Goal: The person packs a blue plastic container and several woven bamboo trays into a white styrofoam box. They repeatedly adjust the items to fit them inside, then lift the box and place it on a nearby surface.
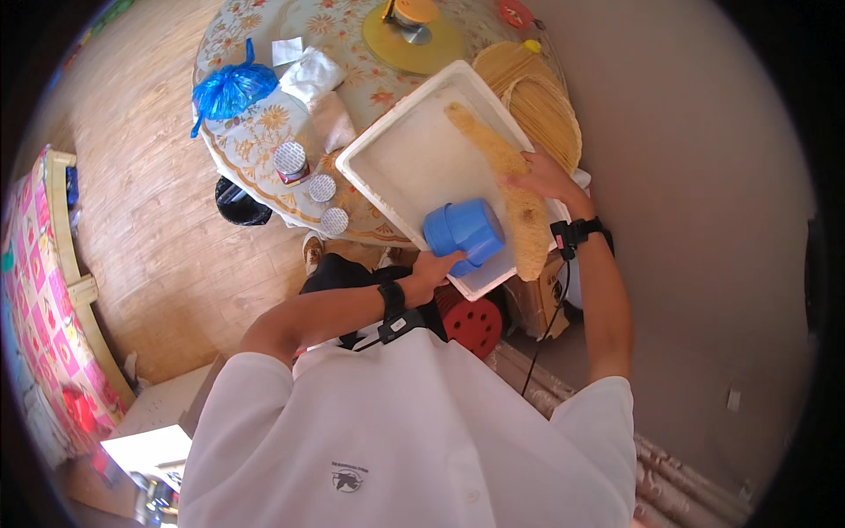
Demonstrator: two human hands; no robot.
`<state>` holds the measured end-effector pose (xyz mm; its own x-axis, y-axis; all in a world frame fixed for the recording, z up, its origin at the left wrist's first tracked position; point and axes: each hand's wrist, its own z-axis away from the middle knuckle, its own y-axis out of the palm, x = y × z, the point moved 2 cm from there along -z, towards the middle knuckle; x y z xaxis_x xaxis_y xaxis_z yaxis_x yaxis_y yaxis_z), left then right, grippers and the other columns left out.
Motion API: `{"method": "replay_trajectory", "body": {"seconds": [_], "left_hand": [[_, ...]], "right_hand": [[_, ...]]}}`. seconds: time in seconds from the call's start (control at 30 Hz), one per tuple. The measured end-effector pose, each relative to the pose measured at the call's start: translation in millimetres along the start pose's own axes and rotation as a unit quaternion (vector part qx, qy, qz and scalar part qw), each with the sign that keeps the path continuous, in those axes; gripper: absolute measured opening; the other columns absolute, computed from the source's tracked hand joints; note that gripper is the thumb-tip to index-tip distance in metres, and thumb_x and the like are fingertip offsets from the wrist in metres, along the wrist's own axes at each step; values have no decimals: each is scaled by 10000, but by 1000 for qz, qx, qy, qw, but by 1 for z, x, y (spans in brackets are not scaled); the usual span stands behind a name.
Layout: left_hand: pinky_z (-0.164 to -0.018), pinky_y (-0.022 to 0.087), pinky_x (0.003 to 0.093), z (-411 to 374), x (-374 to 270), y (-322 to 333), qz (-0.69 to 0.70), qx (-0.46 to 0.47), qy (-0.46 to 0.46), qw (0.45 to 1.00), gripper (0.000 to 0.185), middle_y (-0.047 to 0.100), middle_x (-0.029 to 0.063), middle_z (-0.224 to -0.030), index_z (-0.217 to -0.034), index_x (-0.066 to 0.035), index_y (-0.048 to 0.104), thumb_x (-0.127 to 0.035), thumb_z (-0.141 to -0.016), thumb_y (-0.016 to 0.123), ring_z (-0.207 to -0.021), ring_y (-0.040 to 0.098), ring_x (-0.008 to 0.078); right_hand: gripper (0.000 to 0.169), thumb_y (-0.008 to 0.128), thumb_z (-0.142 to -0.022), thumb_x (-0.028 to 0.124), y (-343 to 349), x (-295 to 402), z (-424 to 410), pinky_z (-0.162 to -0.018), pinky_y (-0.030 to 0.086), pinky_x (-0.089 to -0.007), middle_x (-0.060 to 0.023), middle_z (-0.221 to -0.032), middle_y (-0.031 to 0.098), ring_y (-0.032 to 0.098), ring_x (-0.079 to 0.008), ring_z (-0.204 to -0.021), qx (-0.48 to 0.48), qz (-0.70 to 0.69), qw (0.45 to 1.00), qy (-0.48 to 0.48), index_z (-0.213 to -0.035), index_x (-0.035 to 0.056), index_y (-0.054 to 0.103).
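A white foam box (389,198) lies tilted on the near side of the round table. Inside its lower corner a blue plastic mug (472,228) rests on its side, and my left hand (436,270) grips it around the handle. A long dried loofah (528,228), yellow-brown and fibrous, runs along the right side of the box, its lower end over the near rim. My right hand (551,178) clasps the loofah near its middle, fingers over its surface.
On the flowered tablecloth (257,33) are a blue plastic bag (234,89), white cloths (311,74), a jar (290,162), two round lids (322,189) and a yellow glass disc (422,49). A woven straw tray (548,112) lies by the wall. A red perforated stool (472,327) stands below.
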<state>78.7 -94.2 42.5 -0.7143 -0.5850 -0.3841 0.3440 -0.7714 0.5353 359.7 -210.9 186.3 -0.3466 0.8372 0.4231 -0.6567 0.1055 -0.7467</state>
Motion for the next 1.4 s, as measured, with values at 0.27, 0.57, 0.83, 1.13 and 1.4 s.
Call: {"method": "replay_trajectory", "body": {"seconds": [0.27,0.57,0.83,1.13,1.4], "left_hand": [[-1051,573,396,-54,17,40,76,-47,27,996,731,624,138,-1426,-1482,-27,518,-384,-918,816,-1245,661,259],[-1131,529,422,-65,24,62,120,-128,42,984,826,556,172,-1518,-1554,13,439,-379,-930,812,-1352,593,299],[-1144,524,414,-71,37,78,134,-136,19,981,841,543,187,-1539,-1555,28,445,-417,-939,806,-1356,591,313],[-1096,562,411,-65,26,68,113,-124,14,986,887,523,204,-1541,-1558,20,451,-478,-925,821,-1314,615,354],[-949,621,397,-73,24,16,-54,-23,-52,997,646,651,167,-1277,-1303,-2,627,-456,-908,860,-1101,706,329]], "right_hand": [[750,905,-813,510,0,-62,-83,-1013,545,-408,-255,-1387,624,675,-332,-1201,69,15,993,-98,-1304,-31,738],[924,851,-752,719,15,-81,-141,-1125,481,-437,-352,-1465,479,577,-446,-1327,124,46,979,-155,-1329,5,744],[830,909,-757,602,33,-70,-146,-1118,484,-427,-278,-1446,559,589,-376,-1321,141,16,972,-185,-1325,18,747],[567,795,-972,418,10,-75,-50,-915,571,-346,-116,-1182,721,698,-205,-1068,28,-272,942,-194,-1284,-46,703],[469,696,-1071,372,94,-126,31,-881,555,-304,-47,-1144,712,680,-140,-1008,129,-544,828,43,-1322,-20,636]]}}
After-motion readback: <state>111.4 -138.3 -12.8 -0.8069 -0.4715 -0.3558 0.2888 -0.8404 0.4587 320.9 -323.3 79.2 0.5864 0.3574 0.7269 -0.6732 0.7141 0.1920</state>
